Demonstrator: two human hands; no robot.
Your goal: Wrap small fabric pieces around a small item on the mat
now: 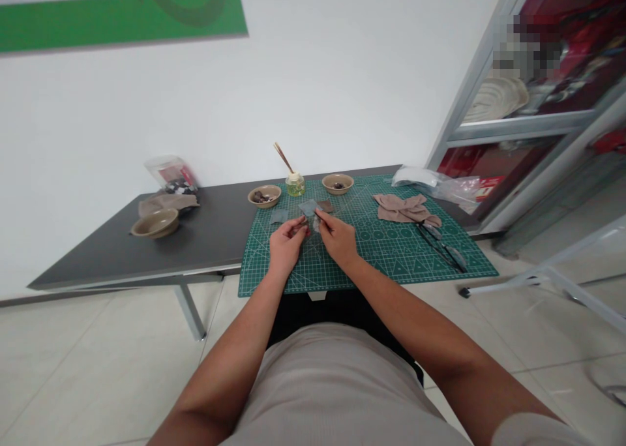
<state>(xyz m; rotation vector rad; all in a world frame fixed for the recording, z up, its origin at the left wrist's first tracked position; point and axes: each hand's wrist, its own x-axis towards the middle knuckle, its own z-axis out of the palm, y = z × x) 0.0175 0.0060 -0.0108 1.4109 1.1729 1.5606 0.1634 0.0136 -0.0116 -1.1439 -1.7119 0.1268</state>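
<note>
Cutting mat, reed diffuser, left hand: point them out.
Cutting mat (401, 267): head view, green surface right of the hands.
Reed diffuser (295, 185): head view, glass jar.
Left hand (287, 245): head view, back of the hand.

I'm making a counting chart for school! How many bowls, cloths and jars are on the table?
Beige bowls: 3
Tan cloths: 2
Glass jar with sticks: 1
Total: 6
</note>
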